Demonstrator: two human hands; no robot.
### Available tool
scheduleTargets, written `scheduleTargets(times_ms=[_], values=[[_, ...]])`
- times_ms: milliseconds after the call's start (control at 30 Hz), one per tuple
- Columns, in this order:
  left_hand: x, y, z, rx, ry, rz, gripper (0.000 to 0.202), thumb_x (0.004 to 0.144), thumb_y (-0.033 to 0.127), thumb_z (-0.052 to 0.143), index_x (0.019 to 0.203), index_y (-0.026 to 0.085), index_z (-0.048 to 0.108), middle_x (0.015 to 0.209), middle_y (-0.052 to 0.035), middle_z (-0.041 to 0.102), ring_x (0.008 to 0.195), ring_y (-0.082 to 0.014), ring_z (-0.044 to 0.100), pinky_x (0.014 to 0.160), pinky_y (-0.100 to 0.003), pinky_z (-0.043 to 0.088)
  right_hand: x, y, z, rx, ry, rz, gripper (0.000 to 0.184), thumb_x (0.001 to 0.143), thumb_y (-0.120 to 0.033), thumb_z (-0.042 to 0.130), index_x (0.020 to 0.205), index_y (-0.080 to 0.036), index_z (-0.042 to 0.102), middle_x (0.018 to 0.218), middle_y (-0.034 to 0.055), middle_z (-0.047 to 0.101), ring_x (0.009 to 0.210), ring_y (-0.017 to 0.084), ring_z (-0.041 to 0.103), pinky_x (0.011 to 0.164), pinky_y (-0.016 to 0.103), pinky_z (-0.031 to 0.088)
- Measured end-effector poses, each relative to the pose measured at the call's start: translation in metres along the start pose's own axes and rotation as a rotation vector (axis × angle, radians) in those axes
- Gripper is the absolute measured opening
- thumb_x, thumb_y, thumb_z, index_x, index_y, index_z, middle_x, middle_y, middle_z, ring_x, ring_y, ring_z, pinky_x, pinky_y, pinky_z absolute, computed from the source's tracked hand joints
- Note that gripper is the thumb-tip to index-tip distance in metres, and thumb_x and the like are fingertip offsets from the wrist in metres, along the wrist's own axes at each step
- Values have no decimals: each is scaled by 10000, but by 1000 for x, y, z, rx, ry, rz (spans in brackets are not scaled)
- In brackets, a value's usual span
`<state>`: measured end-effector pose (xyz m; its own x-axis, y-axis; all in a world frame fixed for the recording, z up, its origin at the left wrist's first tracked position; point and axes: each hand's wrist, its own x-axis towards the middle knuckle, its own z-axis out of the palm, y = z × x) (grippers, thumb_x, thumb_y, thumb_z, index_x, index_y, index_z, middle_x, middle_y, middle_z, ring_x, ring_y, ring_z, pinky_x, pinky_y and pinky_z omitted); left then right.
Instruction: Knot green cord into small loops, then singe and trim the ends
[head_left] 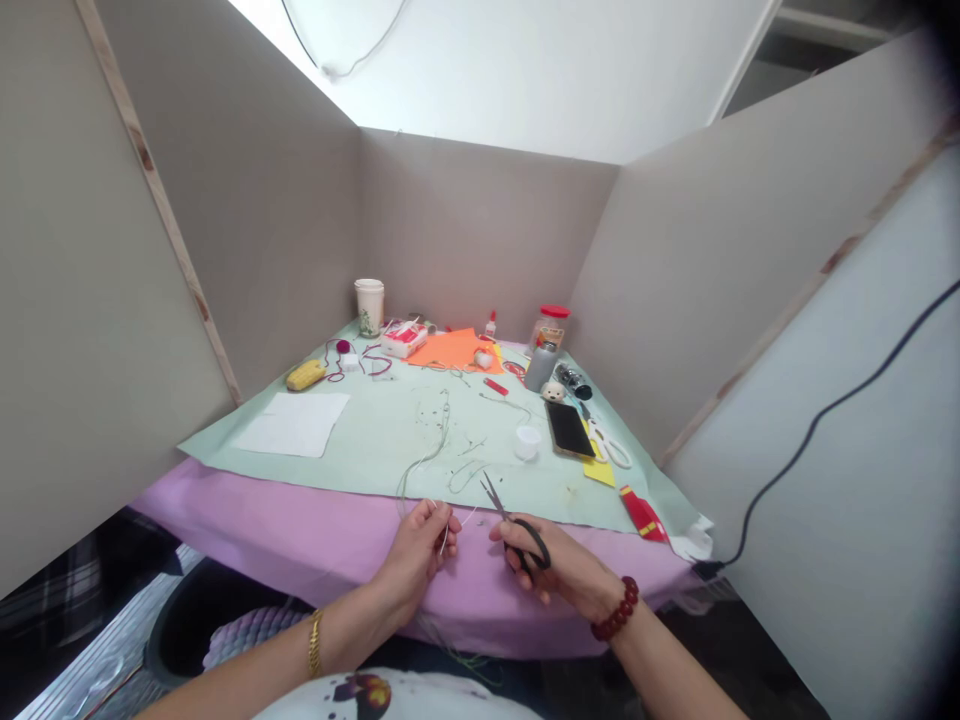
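left hand is clenching a thin wire just off the near edge of the mat; right hand is grasping scissors by black loops, blades angling over that edge. wire is trailing onto the mat. cup is standing on the mat, phone lying just beside it, orange paper lying toward the mat's far end.

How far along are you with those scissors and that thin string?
Done: short bits of thin strand lie on the pale green mat. In hand: the left hand pinches a strand in its grip, and the right hand holds black-handled scissors, blades apart. Left: a long strand runs across the mat, so some work looks unfinished, though I can't tell how much.
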<state>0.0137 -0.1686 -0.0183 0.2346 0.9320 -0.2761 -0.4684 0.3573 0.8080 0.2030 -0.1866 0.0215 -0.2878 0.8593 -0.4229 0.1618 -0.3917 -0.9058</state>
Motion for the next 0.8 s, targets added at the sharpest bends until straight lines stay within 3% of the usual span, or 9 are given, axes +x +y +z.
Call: scheduleTargets(times_ms=[167,367,567,700,800], values=[[-1,0,0,-10,12,18,344,701,426,704,710,166,478,674,30,539,535,-57,460,546,-188,384,-4,4,3,-70,10,-27,421,783,-558,576,895,-152,571,566,-55,436,442,62,356,315,151,250],[-2,1,-2,8,-11,14,321,726,419,675,715,172,471,694,30,538,541,-63,458,552,-196,372,-2,-7,6,-92,67,8,441,761,-592,576,865,-164,554,616,-58,392,449,38,273,352,162,69],[-2,1,-3,19,-24,3,309,733,425,658,710,180,472,694,32,532,544,-71,448,562,-205,364,5,-11,10,-157,72,3,436,764,-587,565,838,-158,575,572,-66,362,435,44,230,362,183,74],[-1,0,-4,34,-31,15,306,745,427,643,700,184,464,668,34,520,528,-74,439,549,-213,355,10,-11,11,-211,129,-101,413,805,-541,528,805,-135,605,507,-76,324,428,50,213,369,188,122],[-1,-1,-5,30,-24,24,309,748,429,641,703,185,457,659,36,516,520,-72,434,536,-210,348,10,-11,8,-251,154,-88,377,832,-501,488,803,-142,599,495,-77,326,409,54,231,368,193,157]])
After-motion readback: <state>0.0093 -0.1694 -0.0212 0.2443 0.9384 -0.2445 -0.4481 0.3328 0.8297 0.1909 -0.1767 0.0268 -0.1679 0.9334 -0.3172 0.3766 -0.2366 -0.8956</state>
